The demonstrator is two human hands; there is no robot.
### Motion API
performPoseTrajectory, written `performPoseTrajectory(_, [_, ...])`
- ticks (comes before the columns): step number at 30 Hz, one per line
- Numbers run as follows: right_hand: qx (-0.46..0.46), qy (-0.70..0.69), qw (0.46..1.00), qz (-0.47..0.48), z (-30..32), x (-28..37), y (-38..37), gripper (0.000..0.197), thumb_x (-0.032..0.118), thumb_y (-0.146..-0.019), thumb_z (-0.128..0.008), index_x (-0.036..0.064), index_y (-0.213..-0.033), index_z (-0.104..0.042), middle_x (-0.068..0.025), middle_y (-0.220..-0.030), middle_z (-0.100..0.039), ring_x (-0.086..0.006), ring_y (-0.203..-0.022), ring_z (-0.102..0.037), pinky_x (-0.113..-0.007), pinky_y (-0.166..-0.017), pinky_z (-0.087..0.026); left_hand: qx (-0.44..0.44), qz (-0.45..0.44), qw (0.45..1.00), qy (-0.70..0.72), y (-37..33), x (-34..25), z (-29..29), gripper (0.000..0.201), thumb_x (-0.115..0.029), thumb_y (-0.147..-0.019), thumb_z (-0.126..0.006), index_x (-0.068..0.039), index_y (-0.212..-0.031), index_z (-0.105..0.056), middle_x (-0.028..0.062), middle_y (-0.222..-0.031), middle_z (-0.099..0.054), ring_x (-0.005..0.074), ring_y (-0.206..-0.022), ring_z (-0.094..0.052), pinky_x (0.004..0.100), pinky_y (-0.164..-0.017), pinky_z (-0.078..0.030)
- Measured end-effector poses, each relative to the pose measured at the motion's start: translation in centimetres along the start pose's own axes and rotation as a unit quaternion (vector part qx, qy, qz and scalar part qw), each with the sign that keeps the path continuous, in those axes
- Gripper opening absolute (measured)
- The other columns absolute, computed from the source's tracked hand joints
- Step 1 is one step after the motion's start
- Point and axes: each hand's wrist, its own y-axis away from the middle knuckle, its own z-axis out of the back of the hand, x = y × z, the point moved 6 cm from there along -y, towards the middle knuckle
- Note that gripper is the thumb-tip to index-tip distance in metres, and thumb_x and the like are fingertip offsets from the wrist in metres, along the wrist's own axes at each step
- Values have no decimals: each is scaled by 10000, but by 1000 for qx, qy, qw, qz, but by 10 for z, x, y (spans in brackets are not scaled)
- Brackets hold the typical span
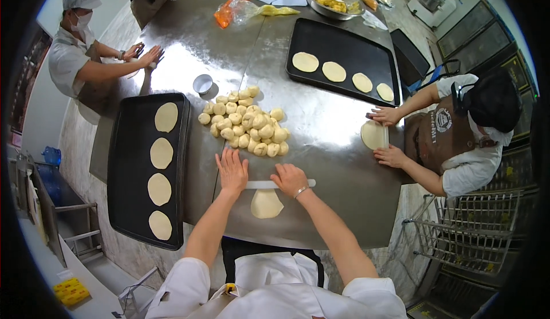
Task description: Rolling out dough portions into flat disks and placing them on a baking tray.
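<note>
A white rolling pin lies crosswise on the steel table in front of me, over the far edge of a flattened piece of dough. My left hand is stretched out flat at the pin's left end, fingers pointing away from me. Toward the other end, my right hand rests on the pin with its fingers bent over it; a bracelet circles that wrist. Just beyond my hands sits a heap of small dough balls, closest to my left fingertips.
A black baking tray with several dough rounds stands at left; another black tray is at far right. A metal cup stands behind the heap. Co-workers roll dough at both sides. A steel bowl holds yellow filling.
</note>
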Motion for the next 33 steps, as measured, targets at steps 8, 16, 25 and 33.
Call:
performPoseTrajectory(8, [60,-53,978,191,-18,3,31,564,532,-889,-685,71,-1209,-628,-74,-920,-651,-257,-854,-664,-362,-699,-534,35,-43,998,13,24,-10,9,647,-273,-955,-643,31,-1468,-395,207,-1603,-315,391,-1521,-242,620,-1220,-184])
performPoseTrajectory(16, [-43,-39,993,-103,-1,-8,44,546,418,-940,-642,51,-1338,-575,-138,-1185,-602,-335,-1143,-563,-484,-963,-451,97,-92,991,12,53,-28,42,720,-274,-943,-615,56,-1529,-359,219,-1641,-307,372,-1535,-266,593,-1229,-198])
performPoseTrajectory(25, [-15,40,992,-115,-15,48,161,561,364,-967,-600,94,-1455,-537,-66,-1588,-448,-326,-1431,-418,-571,-1138,-344,162,-108,980,48,174,-31,33,684,-319,-970,-567,48,-1517,-384,223,-1602,-373,390,-1487,-344,593,-1199,-252])
performPoseTrajectory(33, [-43,45,996,-67,-29,62,208,573,401,-862,-736,138,-1351,-593,-20,-1528,-503,-228,-1391,-456,-512,-1123,-344,220,-112,966,71,225,-26,45,652,-334,-991,-547,-5,-1532,-391,152,-1634,-347,336,-1527,-284,563,-1230,-183])
